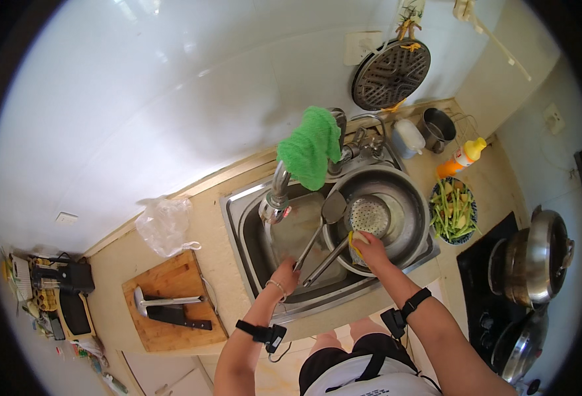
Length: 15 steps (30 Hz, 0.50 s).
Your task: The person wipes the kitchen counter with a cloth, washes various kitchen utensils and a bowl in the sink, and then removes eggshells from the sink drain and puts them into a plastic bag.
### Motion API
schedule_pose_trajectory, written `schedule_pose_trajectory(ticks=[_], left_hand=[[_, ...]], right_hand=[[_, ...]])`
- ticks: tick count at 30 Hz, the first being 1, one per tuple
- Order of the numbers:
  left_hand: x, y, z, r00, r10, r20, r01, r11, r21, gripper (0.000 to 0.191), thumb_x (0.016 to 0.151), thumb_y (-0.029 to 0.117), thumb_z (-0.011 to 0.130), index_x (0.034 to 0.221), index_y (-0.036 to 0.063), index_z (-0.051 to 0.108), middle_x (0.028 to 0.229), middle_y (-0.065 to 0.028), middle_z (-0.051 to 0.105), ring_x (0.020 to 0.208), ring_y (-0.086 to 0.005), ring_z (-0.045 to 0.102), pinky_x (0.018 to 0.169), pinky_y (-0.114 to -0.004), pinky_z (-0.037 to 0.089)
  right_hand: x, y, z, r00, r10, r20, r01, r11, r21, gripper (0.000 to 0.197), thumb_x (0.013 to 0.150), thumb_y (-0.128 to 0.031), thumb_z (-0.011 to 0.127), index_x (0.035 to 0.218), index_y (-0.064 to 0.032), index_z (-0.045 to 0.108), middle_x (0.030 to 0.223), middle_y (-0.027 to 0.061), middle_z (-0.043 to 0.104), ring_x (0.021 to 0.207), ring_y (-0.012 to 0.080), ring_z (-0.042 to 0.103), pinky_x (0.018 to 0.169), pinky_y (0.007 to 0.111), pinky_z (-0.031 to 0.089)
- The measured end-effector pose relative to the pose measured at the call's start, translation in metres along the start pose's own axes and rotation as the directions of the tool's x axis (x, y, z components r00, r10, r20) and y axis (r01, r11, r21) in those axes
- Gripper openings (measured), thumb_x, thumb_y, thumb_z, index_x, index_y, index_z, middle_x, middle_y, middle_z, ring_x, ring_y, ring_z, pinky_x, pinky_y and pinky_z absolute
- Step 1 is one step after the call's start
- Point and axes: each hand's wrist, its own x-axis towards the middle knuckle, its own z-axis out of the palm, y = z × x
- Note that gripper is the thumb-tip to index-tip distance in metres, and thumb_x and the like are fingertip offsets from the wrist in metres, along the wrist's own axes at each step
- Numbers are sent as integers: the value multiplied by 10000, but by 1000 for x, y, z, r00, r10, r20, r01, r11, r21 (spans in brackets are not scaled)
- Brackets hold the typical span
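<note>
My left hand (286, 276) is closed around the handle of a metal spatula (334, 207) over the left sink basin. The spatula's blade reaches the rim of a large metal basin (414, 247), beside a perforated skimmer (368, 216). My right hand (371, 250) holds a yellow-edged sponge (356, 246) at the skimmer's handle, near its head; the fingers are partly hidden. Water runs from the faucet (273, 208) at the left. A green cloth (311, 146) is draped over the faucet's neck.
A wooden cutting board (157, 336) at the left bears a ladle (140, 301) and a black-handled cleaver (172, 315). A plastic bag (165, 222) lies behind it. To the right are a bowl of green beans (453, 210), a yellow-capped bottle (461, 157) and a stove (486, 282) with a lidded pot.
</note>
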Motion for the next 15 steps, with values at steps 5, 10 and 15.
schedule_pose_trajectory(ticks=[5, 10, 15], left_hand=[[-63, 25, -10, 977, -157, 143, 212, 786, -580, 187, 816, -19, 395, 1004, -22, 398, 711, -76, 488, 596, -151, 538, 595, -297, 507], [-108, 27, -10, 987, -95, 131, 160, 482, -861, 283, 811, 16, 423, 1082, 18, 340, 731, -48, 458, 582, -122, 497, 529, -273, 483], [-133, 28, -13, 981, -49, 186, 192, 178, -965, 350, 836, 66, 406, 1171, 78, 305, 710, -38, 424, 505, -99, 405, 414, -220, 366]], right_hand=[[1, -12, 19, 988, -148, -39, 150, 987, 60, 422, 709, -183, 601, 1089, -27, 503, 1000, 97, 544, 880, 183, 523, 760, 266, 401], [-25, -45, 82, 714, -682, 155, 677, 617, -401, 354, 663, -158, 586, 997, -60, 525, 1025, 131, 483, 948, 298, 451, 830, 381, 355], [-30, -43, 123, 542, -689, 481, 835, 377, -400, 317, 622, -101, 586, 936, -92, 544, 974, 109, 463, 959, 299, 421, 826, 387, 342]])
